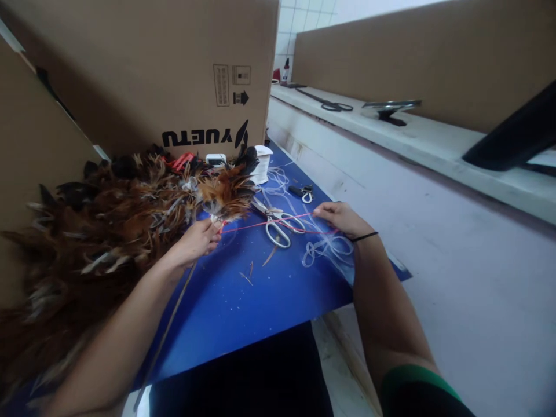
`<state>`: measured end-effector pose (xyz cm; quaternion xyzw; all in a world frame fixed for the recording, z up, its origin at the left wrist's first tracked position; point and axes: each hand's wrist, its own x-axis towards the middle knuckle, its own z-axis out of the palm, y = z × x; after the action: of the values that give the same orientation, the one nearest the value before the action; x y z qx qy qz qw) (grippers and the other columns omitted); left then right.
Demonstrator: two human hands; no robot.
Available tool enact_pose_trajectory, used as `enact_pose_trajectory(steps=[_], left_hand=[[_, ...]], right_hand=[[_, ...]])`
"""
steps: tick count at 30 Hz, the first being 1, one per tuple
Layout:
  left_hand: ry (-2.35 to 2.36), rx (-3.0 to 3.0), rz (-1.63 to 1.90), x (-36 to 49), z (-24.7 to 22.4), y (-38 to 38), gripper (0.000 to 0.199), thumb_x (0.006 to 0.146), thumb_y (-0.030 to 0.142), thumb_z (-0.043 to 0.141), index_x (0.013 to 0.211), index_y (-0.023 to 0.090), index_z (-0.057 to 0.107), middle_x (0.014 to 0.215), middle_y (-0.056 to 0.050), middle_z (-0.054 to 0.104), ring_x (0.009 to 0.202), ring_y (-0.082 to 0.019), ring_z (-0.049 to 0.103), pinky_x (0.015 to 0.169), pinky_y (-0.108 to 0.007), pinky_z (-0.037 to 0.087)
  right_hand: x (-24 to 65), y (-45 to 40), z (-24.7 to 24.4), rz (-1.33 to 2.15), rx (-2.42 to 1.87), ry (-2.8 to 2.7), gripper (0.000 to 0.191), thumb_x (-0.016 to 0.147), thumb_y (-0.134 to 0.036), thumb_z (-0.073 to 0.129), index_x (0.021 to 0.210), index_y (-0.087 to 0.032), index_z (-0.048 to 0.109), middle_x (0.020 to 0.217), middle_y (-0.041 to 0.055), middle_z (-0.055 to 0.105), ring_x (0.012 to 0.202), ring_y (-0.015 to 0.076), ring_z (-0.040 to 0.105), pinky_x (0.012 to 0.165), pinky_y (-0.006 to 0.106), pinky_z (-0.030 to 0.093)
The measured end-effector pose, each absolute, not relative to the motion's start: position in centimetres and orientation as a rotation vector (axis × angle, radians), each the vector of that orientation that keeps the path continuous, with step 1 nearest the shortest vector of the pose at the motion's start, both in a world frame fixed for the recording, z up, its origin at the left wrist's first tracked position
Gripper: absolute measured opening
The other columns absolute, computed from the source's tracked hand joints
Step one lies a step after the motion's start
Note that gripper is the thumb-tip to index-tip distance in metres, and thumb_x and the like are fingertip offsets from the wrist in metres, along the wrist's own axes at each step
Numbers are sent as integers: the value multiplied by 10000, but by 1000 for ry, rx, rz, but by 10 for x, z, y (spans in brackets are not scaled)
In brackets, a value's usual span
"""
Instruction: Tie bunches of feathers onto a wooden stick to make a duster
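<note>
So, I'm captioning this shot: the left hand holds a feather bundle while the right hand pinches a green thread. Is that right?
Not quite: the head view shows that the thread is pink, not green. The left hand does hold a feather bundle, and the right hand pinches the thread.

Upside-down "YUETU" (197, 137) on cardboard box (143, 69)

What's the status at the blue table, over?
Left hand pinching feather bundle at its base. Right hand holding pink thread taut. White-handled scissors lying under the thread.
</note>
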<state>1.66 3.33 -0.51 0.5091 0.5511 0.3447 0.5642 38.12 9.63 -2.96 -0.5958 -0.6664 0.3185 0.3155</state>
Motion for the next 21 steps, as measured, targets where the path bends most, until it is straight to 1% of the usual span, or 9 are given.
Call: enact_pose_trajectory(steps=[3,6,11,14,16,18,19,21], left_hand=[[1293,1189,806,18,-6,34,238,842,375,517,763,169,429,577,69,376,358,-4,290,352,-131,187],[1290,1190,812,20,-7,33,244,831,373,537,751,169,428,580,66,384,359,-4,297,354,-135,192],[1284,1185,831,23,-5,31,240,822,368,554,754,166,444,578,60,390,367,-9,304,359,-143,191],[1298,1176,816,26,-2,29,220,836,344,540,752,166,441,578,56,400,365,-9,298,360,-149,189],[1310,1173,795,29,0,28,201,851,319,518,749,166,436,577,54,404,364,-10,302,362,-152,194],[1316,1174,774,32,2,27,184,860,301,501,753,166,437,580,52,409,364,-12,308,363,-153,192],[1317,1174,763,33,2,26,183,860,300,499,753,166,437,581,51,412,364,-13,309,362,-153,187],[1309,1183,752,35,1,24,193,854,314,507,750,166,439,584,50,415,364,-13,306,359,-153,179]], right_hand=[[404,98,-35,682,-1620,-1739,350,686,-491,583,718,-146,626,604,5,544,571,113,438,558,253,351],[418,100,-40,552,-1713,-1782,311,727,-448,545,739,-149,627,634,28,581,605,136,491,600,269,386],[425,96,-37,380,-1951,-1838,243,782,-366,493,744,-170,632,715,63,646,691,185,569,657,304,409],[410,87,-31,110,-2137,-1886,190,773,-285,500,757,-181,658,839,101,668,812,248,593,702,359,411],[386,77,-26,-77,-2055,-1942,172,750,-253,532,800,-169,673,938,139,662,910,290,587,756,400,418],[350,64,-24,-95,-1778,-1961,204,781,-260,520,850,-146,674,958,158,662,967,288,578,844,421,415],[329,56,-23,5,-1618,-1961,214,796,-281,519,878,-152,670,970,147,665,978,271,581,870,417,419],[286,41,-24,359,-1346,-1951,243,804,-352,543,951,-193,653,1006,96,668,968,230,600,881,397,441]])
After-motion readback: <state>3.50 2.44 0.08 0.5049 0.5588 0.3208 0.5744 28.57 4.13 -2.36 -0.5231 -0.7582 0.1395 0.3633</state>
